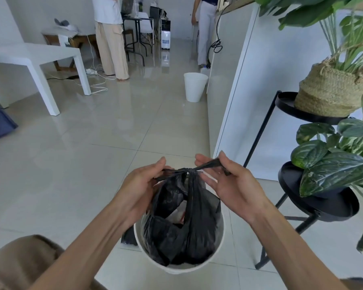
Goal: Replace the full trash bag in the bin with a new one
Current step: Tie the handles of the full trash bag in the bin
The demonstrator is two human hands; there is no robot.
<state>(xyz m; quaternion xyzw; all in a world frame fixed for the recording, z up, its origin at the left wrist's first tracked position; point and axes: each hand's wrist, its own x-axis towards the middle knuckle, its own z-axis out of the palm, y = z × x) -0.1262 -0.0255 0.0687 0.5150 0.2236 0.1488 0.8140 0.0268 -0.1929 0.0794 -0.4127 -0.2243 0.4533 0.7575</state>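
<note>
A white round bin (199, 267) stands on the tiled floor right below me. A black full trash bag (189, 225) sits inside it, its top gathered into a knot above the rim. My left hand (144, 185) pinches the bag's left handle strip. My right hand (228, 178) pinches the right handle strip, pulled taut away from the knot. White and reddish rubbish shows through a gap in the bag. A flat black piece (129, 235), maybe a folded bag, lies on the floor just left of the bin.
A black tiered plant stand (319, 206) with leafy plants and a woven basket (331, 91) stands close on the right. A second white bin (194, 86) sits farther ahead by a white partition (239, 80). A white table (40, 57) is at left; two people stand beyond.
</note>
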